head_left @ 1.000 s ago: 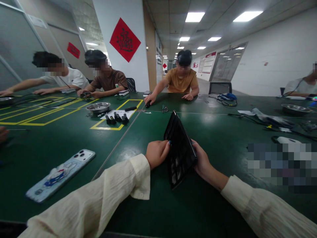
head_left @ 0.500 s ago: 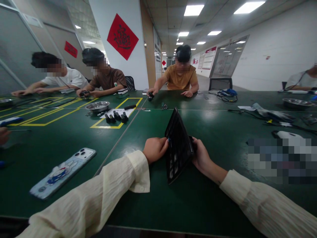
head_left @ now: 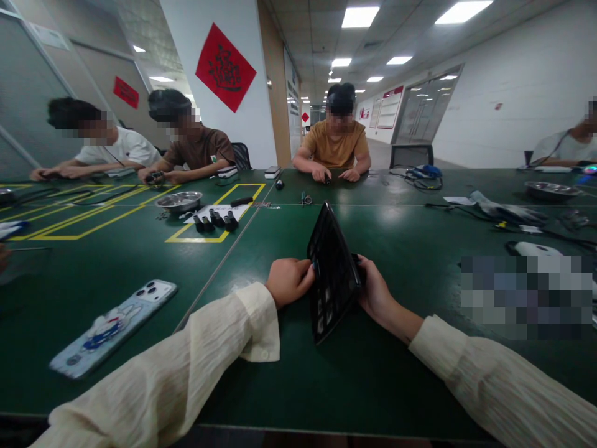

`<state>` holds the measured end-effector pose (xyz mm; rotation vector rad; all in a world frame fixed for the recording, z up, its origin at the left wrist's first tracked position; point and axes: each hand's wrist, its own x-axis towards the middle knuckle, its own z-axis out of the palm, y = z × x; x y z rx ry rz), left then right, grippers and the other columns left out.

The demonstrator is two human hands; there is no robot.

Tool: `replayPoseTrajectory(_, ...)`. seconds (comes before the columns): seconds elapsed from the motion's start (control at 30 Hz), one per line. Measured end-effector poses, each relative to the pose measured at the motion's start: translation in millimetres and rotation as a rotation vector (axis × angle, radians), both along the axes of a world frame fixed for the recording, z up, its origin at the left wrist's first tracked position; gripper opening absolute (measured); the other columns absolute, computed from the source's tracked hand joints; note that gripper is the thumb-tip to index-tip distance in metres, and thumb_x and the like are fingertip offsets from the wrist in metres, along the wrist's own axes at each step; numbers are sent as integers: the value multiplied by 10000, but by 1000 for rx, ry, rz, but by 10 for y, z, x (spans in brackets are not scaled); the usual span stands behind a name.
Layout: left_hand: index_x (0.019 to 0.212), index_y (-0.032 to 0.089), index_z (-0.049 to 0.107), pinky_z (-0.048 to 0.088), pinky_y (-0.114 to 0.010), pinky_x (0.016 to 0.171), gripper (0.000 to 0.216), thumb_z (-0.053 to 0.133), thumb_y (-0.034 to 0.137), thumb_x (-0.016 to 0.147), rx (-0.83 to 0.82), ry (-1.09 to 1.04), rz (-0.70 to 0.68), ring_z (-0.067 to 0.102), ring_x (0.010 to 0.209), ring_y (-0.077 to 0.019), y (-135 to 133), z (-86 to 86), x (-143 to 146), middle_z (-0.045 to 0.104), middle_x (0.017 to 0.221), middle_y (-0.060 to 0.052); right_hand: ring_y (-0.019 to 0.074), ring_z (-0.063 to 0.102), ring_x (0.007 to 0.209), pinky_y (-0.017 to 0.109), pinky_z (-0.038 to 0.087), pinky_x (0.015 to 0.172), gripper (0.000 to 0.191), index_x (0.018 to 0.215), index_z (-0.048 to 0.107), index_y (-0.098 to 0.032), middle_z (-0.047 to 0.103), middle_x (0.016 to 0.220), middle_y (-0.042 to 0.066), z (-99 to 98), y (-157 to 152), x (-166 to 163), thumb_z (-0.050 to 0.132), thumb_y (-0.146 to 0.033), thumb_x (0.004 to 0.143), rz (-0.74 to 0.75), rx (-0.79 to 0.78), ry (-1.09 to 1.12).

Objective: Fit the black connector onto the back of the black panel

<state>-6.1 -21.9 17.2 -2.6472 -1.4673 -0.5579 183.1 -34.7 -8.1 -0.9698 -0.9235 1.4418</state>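
A thin, glossy black tablet-like panel (head_left: pixel 334 277) stands steeply tilted on the green table, its narrow edge turned toward me. My left hand (head_left: pixel 290 281) is closed at its left side, the thumb pressed to the face; a small blue spot shows at the thumb tip. From the right, my right hand (head_left: pixel 374 287) grips the panel's other edge, its fingers partly hidden behind it. Pale reflections lie on the panel's lower part. Left of my left sleeve lies a phone (head_left: pixel 114 326) in a blue case with a cartoon rabbit.
Several black cylindrical parts (head_left: pixel 216 219) stand on white paper inside yellow tape, beside a metal bowl (head_left: pixel 178 201). Cables (head_left: pixel 420 179) and plastic bags (head_left: pixel 506 210) lie at the right. A person in a brown-yellow shirt (head_left: pixel 332 146) sits opposite; others sit left and right.
The person opposite has drawn an outstretched arm back, and both their hands are together near their chest. A small black object stays behind. My hands and the panel hold their pose.
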Motion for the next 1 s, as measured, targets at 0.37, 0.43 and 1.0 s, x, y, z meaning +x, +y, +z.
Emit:
replayPoseTrajectory(0.37,592,174,479,249,-255,513,451,220,379,898,-75,-123,-81,388,465,-124,38,-21,-19,436,522,-11,168,585,593,232,312,394,296,1019,462,-245,617,744,-14,-27,-7,8,414,-369,755,-9,-40,99)
replayPoseTrajectory(0.43,555,174,426,257,-246,505,463,202,386,901,-178,-243,-110,375,456,-111,69,-47,-24,410,496,5,161,575,566,228,301,389,293,1013,469,-249,608,722,-26,-27,-1,8,440,-357,742,-15,-61,138)
replayPoseTrajectory(1.0,642,173,423,327,-229,517,387,214,379,894,-298,-296,-235,451,512,-121,101,-48,-65,475,538,3,159,581,602,229,303,392,231,911,543,-256,619,701,-39,28,-9,-7,510,-318,691,-72,-119,215)
